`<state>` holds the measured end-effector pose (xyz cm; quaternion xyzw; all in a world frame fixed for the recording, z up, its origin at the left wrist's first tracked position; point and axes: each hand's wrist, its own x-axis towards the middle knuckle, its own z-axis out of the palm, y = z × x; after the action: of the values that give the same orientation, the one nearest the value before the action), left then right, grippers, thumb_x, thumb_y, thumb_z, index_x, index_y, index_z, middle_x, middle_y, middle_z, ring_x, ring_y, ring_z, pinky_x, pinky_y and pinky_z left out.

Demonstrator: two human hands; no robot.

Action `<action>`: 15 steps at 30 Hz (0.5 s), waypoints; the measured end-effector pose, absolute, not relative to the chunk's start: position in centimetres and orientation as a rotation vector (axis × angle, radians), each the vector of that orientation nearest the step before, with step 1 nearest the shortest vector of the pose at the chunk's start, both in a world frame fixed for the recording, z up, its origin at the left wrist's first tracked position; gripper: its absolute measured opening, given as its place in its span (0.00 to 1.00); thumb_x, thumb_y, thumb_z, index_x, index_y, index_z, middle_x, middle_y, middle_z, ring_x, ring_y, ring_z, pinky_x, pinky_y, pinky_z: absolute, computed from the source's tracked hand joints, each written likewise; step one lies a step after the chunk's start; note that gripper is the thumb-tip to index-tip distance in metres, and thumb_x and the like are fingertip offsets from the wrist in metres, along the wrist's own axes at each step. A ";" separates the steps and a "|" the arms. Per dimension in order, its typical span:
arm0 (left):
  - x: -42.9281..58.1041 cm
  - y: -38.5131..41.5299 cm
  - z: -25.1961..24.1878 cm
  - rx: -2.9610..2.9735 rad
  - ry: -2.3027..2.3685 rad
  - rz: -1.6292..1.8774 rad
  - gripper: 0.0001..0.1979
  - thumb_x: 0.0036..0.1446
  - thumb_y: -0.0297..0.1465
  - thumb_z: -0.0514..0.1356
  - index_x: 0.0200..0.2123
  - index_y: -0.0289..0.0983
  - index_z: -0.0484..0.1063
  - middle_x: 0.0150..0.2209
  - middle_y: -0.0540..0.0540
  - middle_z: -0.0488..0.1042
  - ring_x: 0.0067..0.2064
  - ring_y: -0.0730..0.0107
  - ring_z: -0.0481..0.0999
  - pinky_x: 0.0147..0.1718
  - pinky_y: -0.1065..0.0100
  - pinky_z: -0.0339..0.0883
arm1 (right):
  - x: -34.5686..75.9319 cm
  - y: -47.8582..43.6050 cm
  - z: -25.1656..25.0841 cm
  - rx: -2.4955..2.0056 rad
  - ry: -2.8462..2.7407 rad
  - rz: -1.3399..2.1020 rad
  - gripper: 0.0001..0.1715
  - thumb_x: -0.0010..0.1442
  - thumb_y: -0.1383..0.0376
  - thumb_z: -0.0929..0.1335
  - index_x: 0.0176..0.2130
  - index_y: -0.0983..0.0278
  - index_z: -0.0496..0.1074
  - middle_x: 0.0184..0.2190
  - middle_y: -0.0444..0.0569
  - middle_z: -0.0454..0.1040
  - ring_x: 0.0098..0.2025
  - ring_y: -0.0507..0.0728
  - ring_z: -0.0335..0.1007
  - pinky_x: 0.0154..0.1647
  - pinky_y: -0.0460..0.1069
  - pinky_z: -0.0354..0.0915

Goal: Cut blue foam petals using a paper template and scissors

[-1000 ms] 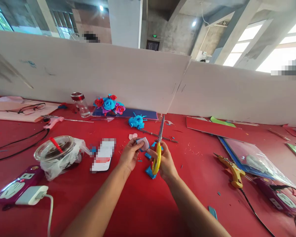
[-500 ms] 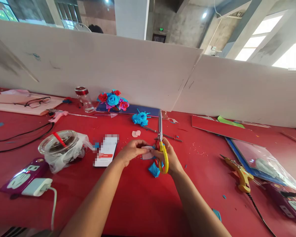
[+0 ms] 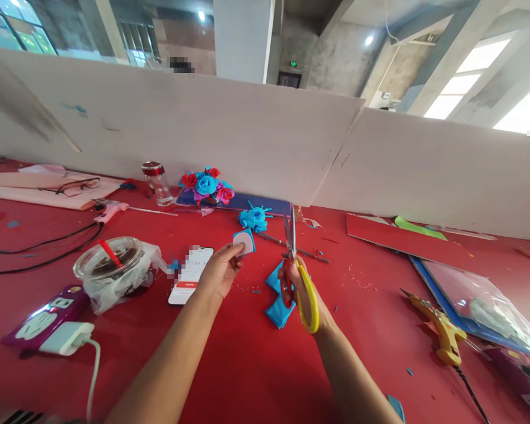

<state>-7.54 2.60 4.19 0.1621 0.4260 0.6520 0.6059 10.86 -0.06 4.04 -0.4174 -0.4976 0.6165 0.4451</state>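
Note:
Between the thumb and fingers of my left hand (image 3: 221,272) is a pale pink rounded paper template (image 3: 244,239) laid over a blue paper square, whose corners show around it. My right hand (image 3: 304,288) holds scissors (image 3: 310,303) with yellow and red handles; the blades point away from me and stand slightly apart. Folded blue paper pieces (image 3: 279,312) lie on the red table below and beside the scissors. Just beyond my hands sits a cluster of blue paper flowers (image 3: 253,217), with a thin dark stick (image 3: 309,253) near it.
A phone (image 3: 194,277), a lidded drink cup (image 3: 110,265) and a purple power strip (image 3: 44,324) are at left. Paper roses (image 3: 206,185) and a glass bottle (image 3: 158,185) stand along the white partition (image 3: 203,123). A yellow glue gun (image 3: 441,330) lies at right.
My left hand has moved away from the scissors, up and left, with the template and blue paper. The scissor blades have opened slightly. The two pale paper discs on the table are no longer visible.

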 end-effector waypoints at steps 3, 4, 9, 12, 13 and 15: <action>-7.6 2.6 4.5 0.167 0.884 1.550 0.11 0.39 0.24 0.69 0.27 0.35 0.70 0.27 0.52 0.74 0.27 0.79 0.70 0.27 0.74 0.61 | 10.4 -1.3 4.3 -0.988 -1.322 1.685 0.27 0.59 0.43 0.62 0.50 0.56 0.59 0.28 0.38 0.62 0.17 0.46 0.54 0.13 0.42 0.54; -7.6 2.5 4.6 0.146 0.872 1.563 0.11 0.40 0.24 0.68 0.27 0.36 0.70 0.28 0.52 0.75 0.27 0.79 0.71 0.28 0.73 0.62 | 10.2 -1.7 4.4 -0.988 -1.361 1.728 0.27 0.60 0.43 0.61 0.51 0.56 0.59 0.28 0.39 0.62 0.16 0.46 0.55 0.13 0.42 0.54; -7.4 2.1 4.8 0.140 0.843 1.621 0.09 0.43 0.25 0.67 0.28 0.36 0.69 0.32 0.50 0.76 0.35 0.75 0.75 0.35 0.70 0.67 | 9.4 -3.2 4.6 -1.051 -1.510 1.791 0.26 0.60 0.42 0.60 0.48 0.57 0.60 0.27 0.39 0.62 0.18 0.46 0.56 0.13 0.41 0.54; -7.2 2.0 5.0 0.155 0.836 1.604 0.08 0.44 0.24 0.66 0.28 0.36 0.69 0.33 0.48 0.77 0.39 0.70 0.76 0.39 0.67 0.69 | 9.3 -3.5 4.5 -1.075 -1.568 1.765 0.25 0.61 0.42 0.59 0.44 0.58 0.60 0.26 0.39 0.61 0.18 0.46 0.56 0.15 0.41 0.56; -7.1 2.0 5.1 0.151 0.836 1.604 0.08 0.44 0.24 0.66 0.27 0.36 0.69 0.33 0.47 0.77 0.39 0.69 0.76 0.39 0.66 0.70 | 9.3 -3.5 4.4 -1.081 -1.573 1.752 0.25 0.61 0.42 0.59 0.44 0.58 0.60 0.27 0.39 0.62 0.18 0.46 0.56 0.15 0.42 0.56; -7.0 2.0 5.1 0.131 0.846 1.611 0.08 0.44 0.22 0.66 0.27 0.36 0.69 0.33 0.46 0.77 0.38 0.69 0.77 0.40 0.66 0.71 | 9.2 -3.4 4.4 -1.083 -1.577 1.736 0.25 0.60 0.42 0.59 0.44 0.58 0.60 0.27 0.39 0.62 0.19 0.46 0.57 0.15 0.42 0.56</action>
<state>-7.00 1.99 5.11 0.0569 0.3666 0.6985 0.6120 9.24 -3.44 4.44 -0.4031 -0.5868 0.6459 0.2757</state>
